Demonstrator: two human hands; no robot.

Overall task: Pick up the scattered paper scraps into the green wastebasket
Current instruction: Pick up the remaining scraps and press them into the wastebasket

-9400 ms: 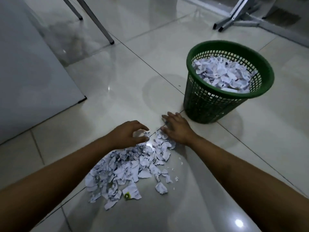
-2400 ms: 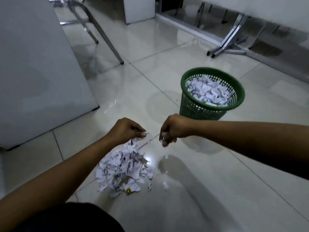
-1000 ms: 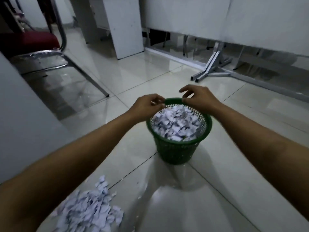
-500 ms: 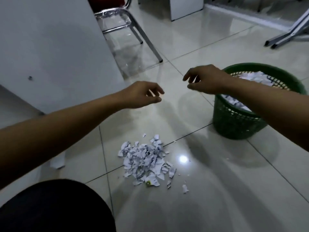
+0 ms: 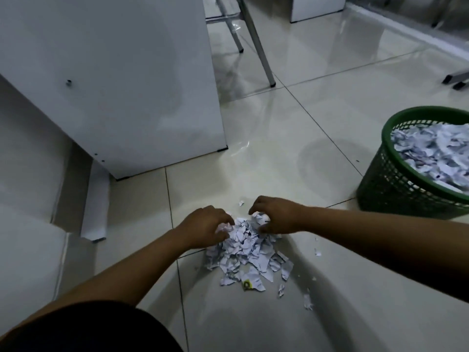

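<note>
**Both hands in the scrap pile**

The left hand (image 5: 206, 226) and right hand (image 5: 275, 215) each clench paper scraps (image 5: 247, 252) at the pile's far edge. Right of the fingers stands the green wastebasket (image 5: 388, 189), heaped with scraps.

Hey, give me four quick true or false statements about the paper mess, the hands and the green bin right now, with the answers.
1. Both hands, left hand and right hand, grip scraps at the paper pile. True.
2. The green wastebasket is empty. False: it holds many scraps.
3. The wastebasket stands to the right of the pile. True.
4. The pile lies on a table. False: it lies on the tiled floor.
</note>
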